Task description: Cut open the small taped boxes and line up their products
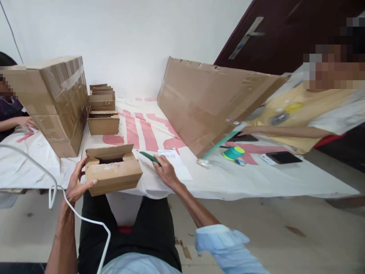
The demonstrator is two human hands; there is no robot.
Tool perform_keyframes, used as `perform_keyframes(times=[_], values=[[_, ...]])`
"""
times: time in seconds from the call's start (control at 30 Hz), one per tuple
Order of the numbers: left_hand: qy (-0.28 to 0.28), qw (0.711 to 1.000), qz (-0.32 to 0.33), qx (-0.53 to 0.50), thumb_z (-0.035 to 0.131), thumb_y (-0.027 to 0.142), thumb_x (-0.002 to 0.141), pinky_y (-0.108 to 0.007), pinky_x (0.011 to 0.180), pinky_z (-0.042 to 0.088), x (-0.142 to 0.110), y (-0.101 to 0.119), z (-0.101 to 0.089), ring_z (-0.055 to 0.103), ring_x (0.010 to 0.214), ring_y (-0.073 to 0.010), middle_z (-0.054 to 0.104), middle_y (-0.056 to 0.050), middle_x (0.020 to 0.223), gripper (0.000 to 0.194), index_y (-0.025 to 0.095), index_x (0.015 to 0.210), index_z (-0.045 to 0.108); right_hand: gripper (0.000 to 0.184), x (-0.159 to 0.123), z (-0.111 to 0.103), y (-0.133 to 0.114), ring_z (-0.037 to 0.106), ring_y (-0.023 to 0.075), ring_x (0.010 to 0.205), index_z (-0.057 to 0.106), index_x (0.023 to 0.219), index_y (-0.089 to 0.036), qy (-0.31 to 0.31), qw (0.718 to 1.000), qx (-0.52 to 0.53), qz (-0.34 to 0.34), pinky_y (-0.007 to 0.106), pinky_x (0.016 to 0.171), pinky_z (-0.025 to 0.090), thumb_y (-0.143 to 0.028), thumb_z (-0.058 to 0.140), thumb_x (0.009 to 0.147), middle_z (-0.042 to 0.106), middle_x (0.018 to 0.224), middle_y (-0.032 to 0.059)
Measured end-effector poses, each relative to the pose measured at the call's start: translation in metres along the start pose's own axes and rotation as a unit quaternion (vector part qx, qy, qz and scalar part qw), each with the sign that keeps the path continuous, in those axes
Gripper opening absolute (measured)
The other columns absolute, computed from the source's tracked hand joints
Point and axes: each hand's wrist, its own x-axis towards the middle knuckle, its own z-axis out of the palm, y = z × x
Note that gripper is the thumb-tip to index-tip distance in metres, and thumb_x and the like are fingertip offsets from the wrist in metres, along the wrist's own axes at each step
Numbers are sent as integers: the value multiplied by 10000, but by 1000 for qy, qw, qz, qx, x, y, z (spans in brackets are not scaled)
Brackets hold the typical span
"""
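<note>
My left hand (76,182) grips the left end of a small cardboard box (115,177), thumb on its front face and fingers behind the edge. The box's top flaps stand up, and clear tape lies along its front upper edge. In my right hand (167,172) is a green utility knife (149,156), its thin tip pointing left toward the box but apart from it. Beneath and beyond that hand, a white paper sheet (179,167) with dark markings lies on the table.
Small open boxes (103,125) line up behind, beside stacked taped cartons (61,106). A large cardboard panel (211,102) leans at centre right. Farther right are a teal tape roll (235,153), a black device (285,157) and a co-worker (296,110). A white cable (85,219) crosses my left forearm.
</note>
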Motion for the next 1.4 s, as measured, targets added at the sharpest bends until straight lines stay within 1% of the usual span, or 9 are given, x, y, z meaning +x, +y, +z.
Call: perform_keyframes(times=[0.1, 0.23, 0.47, 0.67, 0.8, 0.9, 1.13, 1.27, 1.4], values=[[19, 1000, 0, -3, 907, 561, 747, -547, 1197, 506, 6, -6, -4, 503, 1526, -437, 485, -164, 1672, 1032, 263, 1631, 467, 408, -14, 37, 8, 649, 293, 1010, 686, 1360, -164, -14, 997, -65, 27, 414, 930, 554, -273, 486, 1022, 686, 1066, 134], [26, 1000, 5, -1, 895, 601, 752, -557, 1209, 503, 13, -13, -10, 460, 1568, -441, 469, -150, 1701, 1045, 292, 1645, 449, 405, -18, 51, 6, 605, 289, 1029, 675, 1386, -191, -28, 995, -97, 21, 402, 945, 518, -236, 531, 1011, 677, 1097, 125], [16, 1000, 12, -4, 865, 678, 767, -598, 1281, 429, 16, -16, -11, 417, 1602, -434, 455, -149, 1720, 1064, 310, 1655, 408, 260, -6, 36, -8, 614, 295, 1052, 755, 1152, -200, 24, 999, -17, 15, 431, 961, 512, -223, 536, 1014, 691, 1095, 134], [4, 1000, -1, 29, 888, 688, 726, -608, 1227, 485, 16, -6, -9, 422, 1591, -465, 429, -172, 1726, 1150, 301, 1673, 362, 291, 18, 2, -79, 641, 283, 1071, 774, 1108, -245, 85, 987, 94, -104, 459, 996, 527, -248, 484, 1079, 732, 1087, 106], [-14, 1000, -9, 22, 912, 647, 714, -600, 1198, 509, 15, 3, -1, 399, 1602, -470, 422, -181, 1728, 1165, 289, 1673, 355, 319, 36, -12, -130, 637, 252, 1044, 777, 1060, -236, 1, 971, 86, -223, 423, 1004, 526, -211, 462, 1104, 732, 1047, 88], [-20, 1000, -14, 1, 923, 599, 719, -600, 1229, 471, 13, 3, 6, 361, 1628, -451, 397, -172, 1747, 1161, 297, 1680, 344, 286, 46, -9, -150, 623, 246, 1028, 773, 1070, -204, -72, 959, 28, -274, 406, 986, 519, -185, 490, 1099, 726, 1065, 100], [-9, 1000, -16, -24, 913, 556, 744, -567, 1217, 467, 8, -6, 17, 388, 1608, -438, 392, -144, 1746, 1095, 311, 1670, 382, 263, 59, 0, -154, 655, 217, 994, 764, 1155, -161, -213, 935, -78, -273, 360, 945, 494, -200, 508, 1108, 725, 1098, 108], [-8, 1000, -13, -17, 908, 546, 759, -572, 1189, 481, 7, -7, 20, 423, 1577, -426, 397, -160, 1726, 1078, 302, 1669, 383, 285, 56, -1, -156, 690, 201, 988, 761, 1240, -187, -222, 940, -29, -256, 339, 932, 490, -177, 516, 1096, 762, 1150, 87], [-3, 1000, -5, -10, 909, 555, 756, -573, 1178, 483, 5, -9, 23, 413, 1574, -428, 395, -164, 1711, 1086, 297, 1669, 380, 232, 56, 0, -156, 704, 192, 925, 789, 1101, -193, -230, 945, 0, -234, 332, 899, 487, -189, 558, 1077, 791, 1064, 68]])
